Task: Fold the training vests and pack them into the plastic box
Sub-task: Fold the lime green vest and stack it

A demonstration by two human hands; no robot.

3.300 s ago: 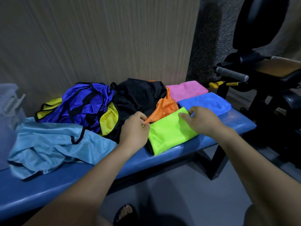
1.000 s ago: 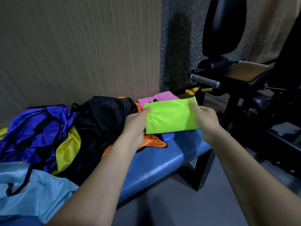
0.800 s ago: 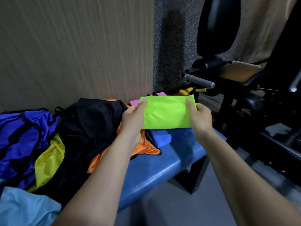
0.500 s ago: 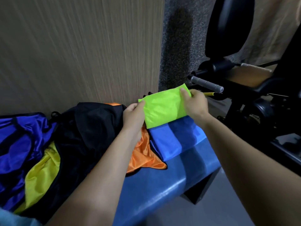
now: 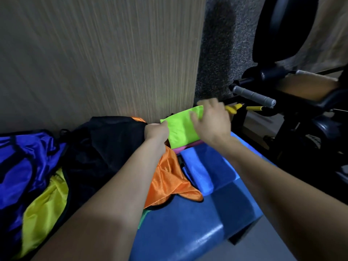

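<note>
Holding the folded green vest [image 5: 180,129] near the frame's middle, the left hand [image 5: 157,132] pinches one end and the right hand [image 5: 211,121] curls fingers [image 5: 195,117] round the other, probably stacking it neatly on the pink vest [image 5: 188,146].

The right hand [image 5: 211,122] is motion-blurred, so its grip cannot be read. A pink folded vest [image 5: 185,146] shows only a sliver under the lime-green folded vest [image 5: 179,129]. The purple satin vest [image 5: 17,162] runs off the left edge.
</note>
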